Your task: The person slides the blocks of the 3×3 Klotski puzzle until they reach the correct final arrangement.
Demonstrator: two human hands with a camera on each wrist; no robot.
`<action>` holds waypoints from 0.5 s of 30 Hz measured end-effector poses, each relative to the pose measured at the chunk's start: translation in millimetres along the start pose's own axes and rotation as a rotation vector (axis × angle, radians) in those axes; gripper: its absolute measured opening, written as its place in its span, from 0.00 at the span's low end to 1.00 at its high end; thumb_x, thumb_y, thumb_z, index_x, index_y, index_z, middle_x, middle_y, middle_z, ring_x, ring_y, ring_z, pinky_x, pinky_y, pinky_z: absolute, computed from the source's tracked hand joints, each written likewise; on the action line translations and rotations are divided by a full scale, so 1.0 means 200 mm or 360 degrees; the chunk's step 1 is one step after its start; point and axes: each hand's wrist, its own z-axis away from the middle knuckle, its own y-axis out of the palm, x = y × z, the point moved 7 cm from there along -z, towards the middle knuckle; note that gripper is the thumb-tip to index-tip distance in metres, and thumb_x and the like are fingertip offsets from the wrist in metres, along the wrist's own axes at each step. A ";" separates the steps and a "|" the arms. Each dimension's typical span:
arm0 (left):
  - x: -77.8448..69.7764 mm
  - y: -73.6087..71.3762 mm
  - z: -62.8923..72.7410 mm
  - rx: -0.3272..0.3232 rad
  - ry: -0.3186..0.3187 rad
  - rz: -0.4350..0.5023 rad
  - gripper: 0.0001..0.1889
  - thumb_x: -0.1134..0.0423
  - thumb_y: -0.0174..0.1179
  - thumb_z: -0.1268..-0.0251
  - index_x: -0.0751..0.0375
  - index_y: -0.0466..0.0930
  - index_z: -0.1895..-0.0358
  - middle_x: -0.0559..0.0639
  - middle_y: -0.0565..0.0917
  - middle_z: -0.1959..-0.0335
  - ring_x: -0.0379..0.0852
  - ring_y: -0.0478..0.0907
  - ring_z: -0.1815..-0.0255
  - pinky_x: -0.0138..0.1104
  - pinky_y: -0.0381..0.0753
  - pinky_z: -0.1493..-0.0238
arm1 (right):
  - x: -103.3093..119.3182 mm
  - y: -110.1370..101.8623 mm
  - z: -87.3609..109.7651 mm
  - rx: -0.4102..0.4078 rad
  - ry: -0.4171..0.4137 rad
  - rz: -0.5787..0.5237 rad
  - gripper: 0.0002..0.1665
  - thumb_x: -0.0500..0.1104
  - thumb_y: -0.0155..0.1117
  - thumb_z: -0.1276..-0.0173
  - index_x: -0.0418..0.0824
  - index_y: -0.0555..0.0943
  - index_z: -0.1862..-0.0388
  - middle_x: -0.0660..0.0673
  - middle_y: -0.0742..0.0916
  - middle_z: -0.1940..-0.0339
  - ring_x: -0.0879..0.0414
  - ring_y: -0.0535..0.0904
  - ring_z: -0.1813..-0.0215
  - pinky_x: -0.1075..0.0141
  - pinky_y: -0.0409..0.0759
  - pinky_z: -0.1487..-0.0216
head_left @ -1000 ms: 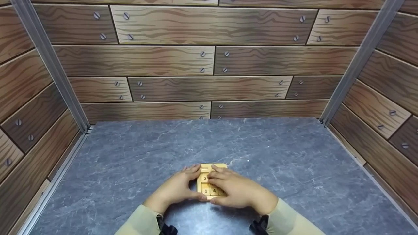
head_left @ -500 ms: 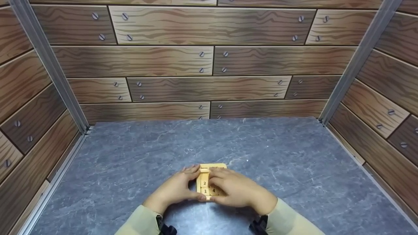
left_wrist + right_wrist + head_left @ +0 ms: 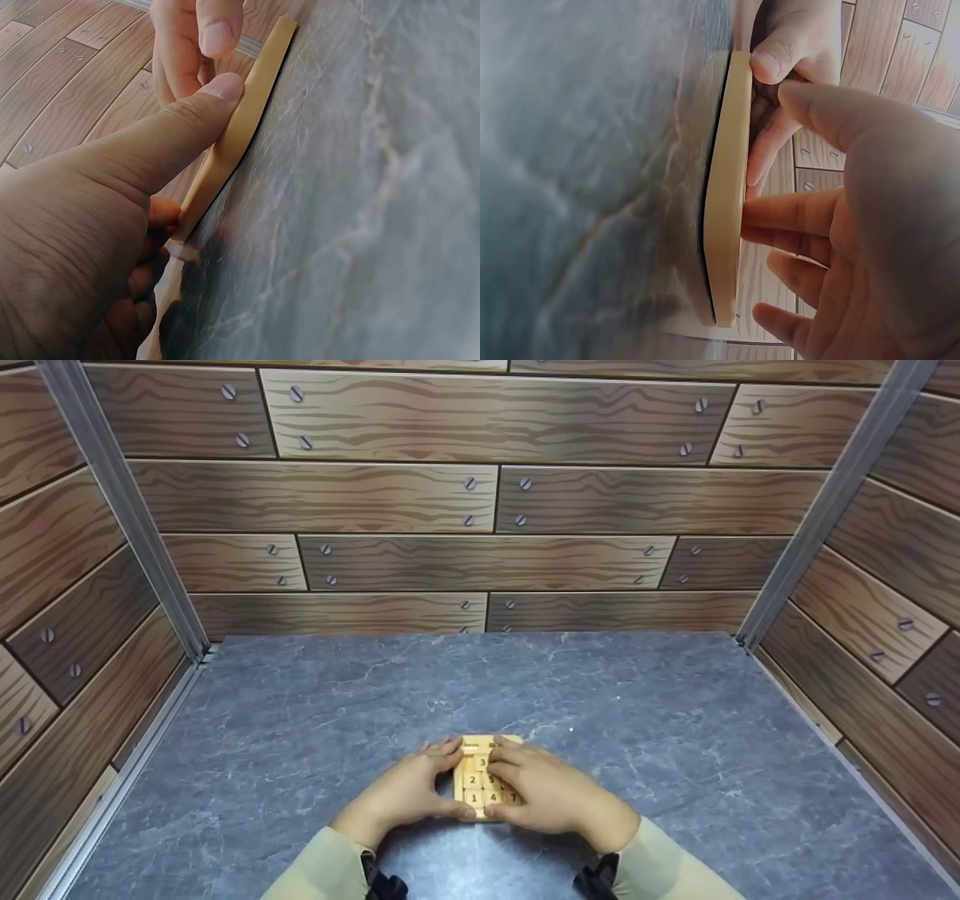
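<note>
Plank-print walls [image 3: 405, 499] with metal posts [image 3: 124, 510] at 10 and 2 o'clock, grey marbled bench [image 3: 300, 697] below. Your yellow number board [image 3: 484, 739] lies on the bench at 6 o'clock, between your left hand [image 3: 405, 791] and your right hand [image 3: 555, 791].

Only the head view gives you the numbers: tiles [image 3: 473, 798] 1, 4 and 7 along the 6 o'clock edge, 2 and 5 just above, 3 at 12 o'clock of those, roughly between the two columns. Right fingers cover part of the rest. Both wrist views get the board edge-on instead, no numbers, but show where your digits touch.

Left grip: clamped on the board, thumb on its near edge, fingers at the far left corner; hand comes in from 8 o'clock. Right grip: fingers spread loosely apart, not clamped. Right wrist view has a couple of fingertips touching the tile side and the thumb off the board near your left thumb; the head view can't settle that gap.

Forearms angle in from 7 and 5 o'clock, pale sleeves [image 3: 319, 866], black wrist mounts [image 3: 386, 886] at the bottom.
</note>
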 end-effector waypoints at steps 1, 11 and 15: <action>0.00 0.00 0.00 0.0002 0.0000 0.0005 0.58 0.34 0.83 0.42 0.61 0.71 0.14 0.57 0.65 0.08 0.67 0.59 0.06 0.64 0.55 0.05 | 0.00 0.00 0.00 0.0010 -0.0014 -0.0008 0.46 0.71 0.64 0.19 0.41 0.79 0.18 0.41 0.76 0.11 0.40 0.66 0.07 0.36 0.65 0.07; 0.01 0.01 0.00 0.0022 -0.0026 0.0002 0.60 0.32 0.83 0.43 0.61 0.69 0.13 0.55 0.63 0.07 0.70 0.56 0.05 0.65 0.53 0.05 | 0.02 0.04 0.03 0.0177 -0.0062 -0.0095 0.54 0.74 0.62 0.20 0.46 0.67 0.08 0.47 0.65 0.04 0.44 0.56 0.03 0.36 0.56 0.04; 0.01 0.01 0.00 0.0024 -0.0018 0.0009 0.59 0.33 0.83 0.42 0.62 0.69 0.13 0.56 0.63 0.07 0.70 0.55 0.05 0.66 0.53 0.05 | 0.02 0.04 0.02 0.0173 -0.0051 -0.0089 0.52 0.72 0.63 0.19 0.47 0.66 0.08 0.48 0.66 0.04 0.45 0.57 0.03 0.37 0.56 0.04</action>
